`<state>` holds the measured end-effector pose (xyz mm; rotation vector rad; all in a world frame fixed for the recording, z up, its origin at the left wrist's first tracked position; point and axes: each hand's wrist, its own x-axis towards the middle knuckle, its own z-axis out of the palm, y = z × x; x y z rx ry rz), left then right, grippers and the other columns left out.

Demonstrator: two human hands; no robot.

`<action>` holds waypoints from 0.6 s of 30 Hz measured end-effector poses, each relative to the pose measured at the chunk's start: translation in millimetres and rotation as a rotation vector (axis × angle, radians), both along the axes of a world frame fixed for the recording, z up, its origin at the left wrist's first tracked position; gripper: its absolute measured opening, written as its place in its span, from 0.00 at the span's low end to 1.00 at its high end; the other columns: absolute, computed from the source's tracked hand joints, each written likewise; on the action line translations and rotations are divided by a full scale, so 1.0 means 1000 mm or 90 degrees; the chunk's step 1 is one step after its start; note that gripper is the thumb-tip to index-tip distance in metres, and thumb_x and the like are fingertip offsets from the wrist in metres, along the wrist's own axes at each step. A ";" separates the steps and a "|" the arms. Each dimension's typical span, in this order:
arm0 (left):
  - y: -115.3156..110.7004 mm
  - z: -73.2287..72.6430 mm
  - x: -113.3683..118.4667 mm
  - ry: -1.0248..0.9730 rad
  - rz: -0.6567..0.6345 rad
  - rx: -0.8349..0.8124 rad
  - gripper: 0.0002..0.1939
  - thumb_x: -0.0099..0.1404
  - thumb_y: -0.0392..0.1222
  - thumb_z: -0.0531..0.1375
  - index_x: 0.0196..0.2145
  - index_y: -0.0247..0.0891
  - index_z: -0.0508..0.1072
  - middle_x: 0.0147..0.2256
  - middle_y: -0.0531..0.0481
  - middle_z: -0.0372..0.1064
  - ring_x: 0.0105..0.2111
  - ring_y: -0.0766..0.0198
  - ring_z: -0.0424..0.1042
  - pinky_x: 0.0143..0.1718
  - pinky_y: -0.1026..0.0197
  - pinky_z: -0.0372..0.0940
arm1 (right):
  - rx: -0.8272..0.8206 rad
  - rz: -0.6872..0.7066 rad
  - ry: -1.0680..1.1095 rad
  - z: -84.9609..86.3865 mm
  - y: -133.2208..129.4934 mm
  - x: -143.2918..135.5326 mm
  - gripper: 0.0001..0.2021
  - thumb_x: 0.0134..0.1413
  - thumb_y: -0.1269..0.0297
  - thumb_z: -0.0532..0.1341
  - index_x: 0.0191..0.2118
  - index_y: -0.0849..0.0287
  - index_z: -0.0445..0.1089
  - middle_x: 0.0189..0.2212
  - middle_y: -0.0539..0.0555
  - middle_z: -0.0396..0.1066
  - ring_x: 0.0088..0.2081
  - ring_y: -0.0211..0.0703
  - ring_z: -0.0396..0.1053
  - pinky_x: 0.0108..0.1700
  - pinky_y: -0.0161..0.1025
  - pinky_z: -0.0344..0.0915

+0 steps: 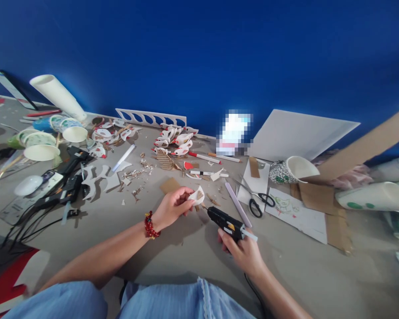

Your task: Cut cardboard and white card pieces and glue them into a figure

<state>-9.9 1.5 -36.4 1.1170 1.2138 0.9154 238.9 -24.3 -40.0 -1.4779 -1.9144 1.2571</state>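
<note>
Between the thumb and fingers of my left hand point(177, 204) is a small white paper piece point(197, 196) with a brown patch on it. My right hand point(242, 248) is wrapped round the handle of a black glue gun point(226, 221), with a pale glue stick poking out of its rear. The gun's nozzle points left and is close to the paper piece; whether they touch I cannot tell. A brown cardboard square point(170, 185) lies just behind my left hand. Right of the gun are a pale lilac strip point(237, 204) and black-handled scissors point(262, 204).
Several white-and-red paper birds point(176, 139) cluster at the back, near a white strip with cut-outs point(149, 118). Markers point(205, 158) and cardboard scraps point(142, 170) lie about. Paper cups point(41, 145) and more glue guns point(69, 190) with cables crowd the left; a patterned cup point(281, 173) stands right.
</note>
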 end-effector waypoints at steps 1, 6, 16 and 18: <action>0.000 0.000 0.000 -0.001 0.000 0.001 0.17 0.64 0.49 0.60 0.45 0.35 0.67 0.27 0.54 0.69 0.22 0.70 0.65 0.26 0.67 0.62 | -0.004 -0.001 -0.001 -0.001 0.000 0.000 0.18 0.61 0.53 0.54 0.25 0.59 0.67 0.16 0.52 0.68 0.18 0.40 0.67 0.21 0.33 0.64; 0.000 0.000 0.001 -0.003 0.000 -0.004 0.17 0.63 0.48 0.60 0.45 0.35 0.67 0.27 0.54 0.68 0.22 0.71 0.65 0.25 0.68 0.61 | -0.010 -0.011 0.006 -0.004 0.000 0.000 0.18 0.60 0.53 0.54 0.24 0.59 0.67 0.16 0.52 0.69 0.18 0.40 0.67 0.21 0.33 0.65; 0.000 0.001 0.000 -0.008 -0.002 -0.003 0.18 0.64 0.50 0.60 0.46 0.35 0.67 0.27 0.53 0.69 0.23 0.70 0.66 0.26 0.67 0.62 | -0.032 -0.027 0.002 -0.003 0.000 0.001 0.19 0.60 0.52 0.54 0.24 0.59 0.67 0.16 0.53 0.69 0.18 0.41 0.67 0.21 0.34 0.65; 0.000 0.000 0.000 -0.012 -0.004 -0.001 0.18 0.64 0.50 0.60 0.45 0.35 0.67 0.27 0.53 0.69 0.23 0.70 0.66 0.26 0.67 0.62 | -0.028 -0.024 0.005 -0.003 0.000 0.001 0.19 0.60 0.52 0.55 0.24 0.59 0.67 0.16 0.53 0.69 0.18 0.41 0.67 0.21 0.33 0.65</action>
